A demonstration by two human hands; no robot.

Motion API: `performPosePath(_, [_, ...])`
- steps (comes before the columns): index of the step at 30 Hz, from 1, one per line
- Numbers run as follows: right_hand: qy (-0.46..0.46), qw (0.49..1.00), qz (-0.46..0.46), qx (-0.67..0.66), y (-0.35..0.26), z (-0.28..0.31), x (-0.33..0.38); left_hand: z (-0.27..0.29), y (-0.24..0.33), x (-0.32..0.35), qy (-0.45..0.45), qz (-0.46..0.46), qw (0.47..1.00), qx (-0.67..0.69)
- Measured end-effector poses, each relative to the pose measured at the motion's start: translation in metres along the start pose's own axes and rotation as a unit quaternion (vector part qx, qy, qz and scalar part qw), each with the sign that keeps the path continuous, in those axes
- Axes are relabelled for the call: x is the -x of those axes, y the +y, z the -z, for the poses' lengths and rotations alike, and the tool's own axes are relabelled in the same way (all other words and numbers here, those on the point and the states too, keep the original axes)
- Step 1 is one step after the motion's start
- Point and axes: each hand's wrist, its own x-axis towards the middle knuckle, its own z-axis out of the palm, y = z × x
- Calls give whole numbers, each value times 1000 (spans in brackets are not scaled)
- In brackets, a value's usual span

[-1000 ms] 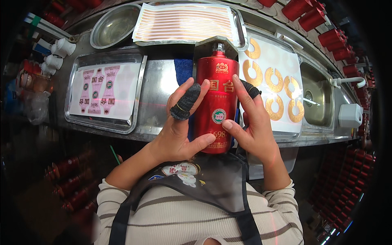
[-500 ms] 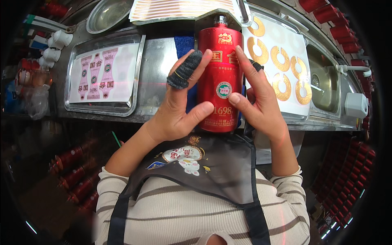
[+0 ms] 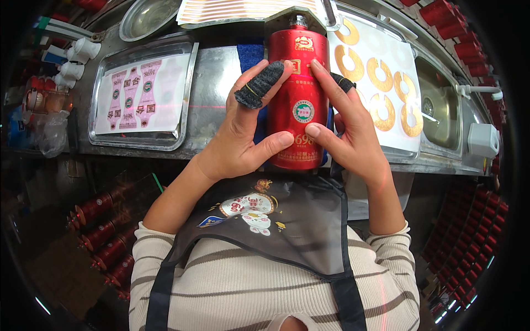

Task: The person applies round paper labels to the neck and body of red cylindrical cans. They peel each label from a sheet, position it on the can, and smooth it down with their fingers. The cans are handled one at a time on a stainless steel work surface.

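Observation:
A red glossy bottle (image 3: 298, 151) with a silver cap, gold lettering and a round green-and-white emblem lies with its cap away from me, on a blue cloth (image 3: 250, 55). Both my hands close around it from the sides. On its left, my left hand (image 3: 243, 127) presses its thumb and index fingertip to the front; a dark knit finger cot (image 3: 261, 84) covers one finger. Opposite, my right hand (image 3: 353, 127) has thumb and index fingertip on the front too, the other fingers bent along the side. Another dark finger cot (image 3: 344, 83) sits on that hand.
To the left, a metal tray (image 3: 187, 110) holds a sheet of pink printed decals (image 3: 132, 96). A sheet of gold ring decals (image 3: 381, 77) lies right, beside a sink (image 3: 441, 105). A metal bowl (image 3: 146, 19) stands behind. Red bottles (image 3: 105, 231) stand in rows below.
The bottle has shifted slightly away from me, and its emblem sits a little farther up. My hands have moved with it, thumbs and index fingers still against its front.

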Motion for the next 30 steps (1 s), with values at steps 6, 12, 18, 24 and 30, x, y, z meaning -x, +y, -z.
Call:
performPosePath(6, [-35, 999, -25, 6, 1, 5, 2, 2, -2, 0, -9, -21, 1000, 6])
performPosePath(12, [-36, 999, -1, -5, 3, 4, 2, 1, -1, 4, -4, -24, 1000, 17])
performPosePath(18, [-12, 999, -29, -30, -2, 10, -5, 7, 8, 1, -15, 8, 999, -48])
performPosePath(24, [20, 999, 30, -21, 3, -1, -10, 2, 2, -1, -10, -10, 998, -61])
performPosePath(30, [-3, 999, 8, -36, 3, -1, -8, 3, 1, -3, -18, -9, 998, -55])
